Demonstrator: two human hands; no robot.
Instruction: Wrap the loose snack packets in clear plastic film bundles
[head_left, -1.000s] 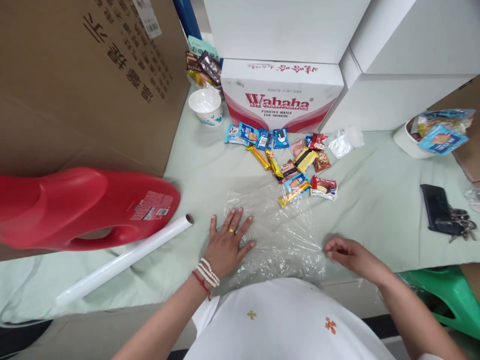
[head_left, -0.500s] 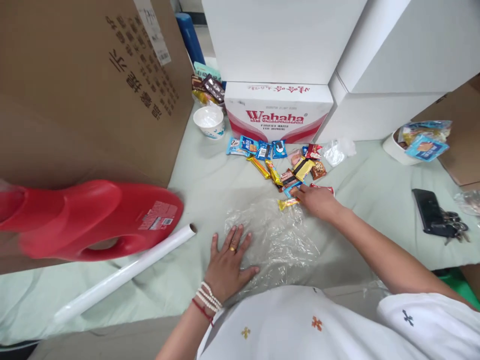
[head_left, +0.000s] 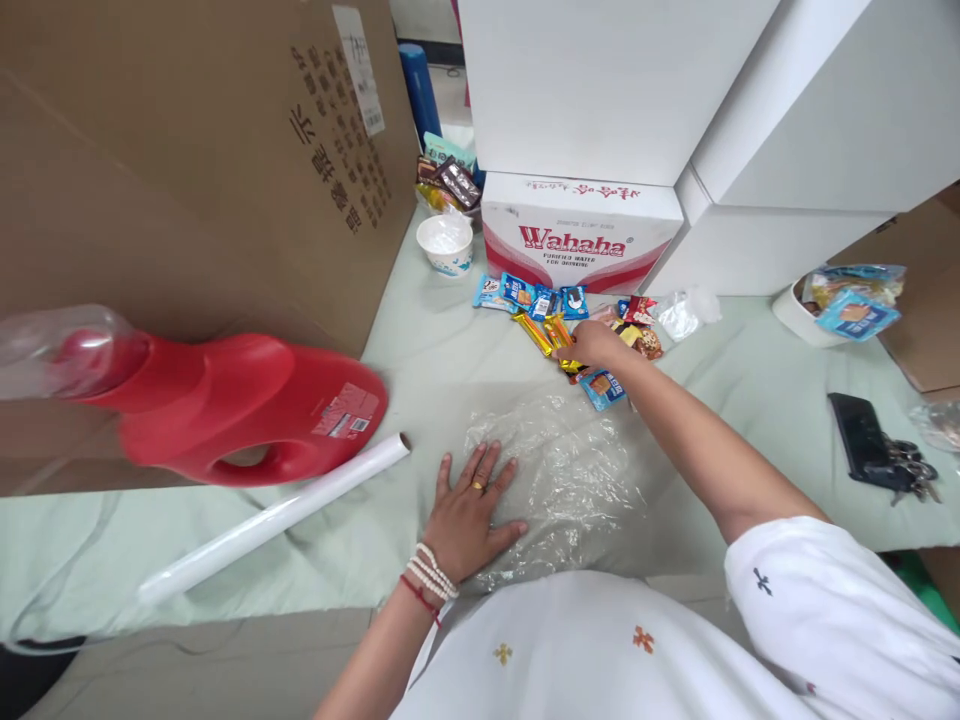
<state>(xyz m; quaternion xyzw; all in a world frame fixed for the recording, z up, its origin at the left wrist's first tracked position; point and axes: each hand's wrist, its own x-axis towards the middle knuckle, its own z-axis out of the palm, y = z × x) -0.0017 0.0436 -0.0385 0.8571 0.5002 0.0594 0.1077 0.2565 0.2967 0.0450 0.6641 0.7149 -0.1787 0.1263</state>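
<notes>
My left hand [head_left: 472, 515] lies flat with fingers spread, pressing on the left part of a crinkled clear plastic sheet [head_left: 562, 480]. My right hand [head_left: 596, 345] reaches into a group of small wrapped snacks, its fingers closed at a yellow-wrapped snack bar [head_left: 567, 354]; the hand partly hides it. Just left of those fingers lies another yellow-wrapped bar [head_left: 534, 335]. A blue biscuit packet [head_left: 602, 389] rests below the hand, at the sheet's far edge. Several blue packets [head_left: 517, 291] form a row behind, while brown and red ones [head_left: 637, 310] show to the right.
A red jug [head_left: 255, 410] and a white roll [head_left: 277, 520] lie at left, beside a large brown carton [head_left: 187, 180]. A Wahaha box [head_left: 577, 240] and a paper cup [head_left: 445, 245] stand behind. To the right are a white tub [head_left: 799, 315], a black phone [head_left: 862, 435] and keys [head_left: 911, 465].
My right hand has moved away from me among the snacks; the yellow bar formerly by its fingertips has left the sheet's edge, leaving the blue packet uncovered. My left hand stays flat. The view has shifted.
</notes>
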